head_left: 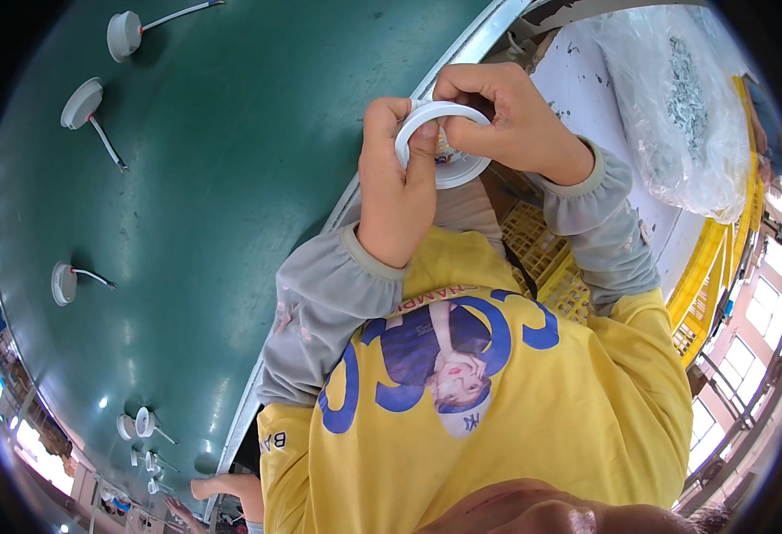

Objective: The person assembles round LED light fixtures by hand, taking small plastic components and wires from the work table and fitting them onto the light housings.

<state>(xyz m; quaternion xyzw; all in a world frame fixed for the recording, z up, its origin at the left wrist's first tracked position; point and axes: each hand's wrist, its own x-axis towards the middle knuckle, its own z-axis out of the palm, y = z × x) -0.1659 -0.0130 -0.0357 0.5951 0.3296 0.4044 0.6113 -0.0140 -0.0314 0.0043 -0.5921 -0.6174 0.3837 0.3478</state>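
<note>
My left hand [393,191] and my right hand [514,120] both grip a round white lamp housing [469,173], held up beside the metal edge [346,203] of the green work surface. The left thumb presses on the inside of its rim. Fingers of my right hand are bent in toward the opening, with the thumb reaching into it. Something small and coloured shows within the ring, mostly covered by my fingers. Whether the right fingertips pinch a separate small part cannot be seen.
On the green work surface [204,178] lie white round lamps with cable tails, such as one lamp [81,102] at left. A clear plastic bag [689,107] of small metal pieces rests on a white board [587,89]. Yellow crates [533,240] stand below. Another person's hand [222,486] shows lower left.
</note>
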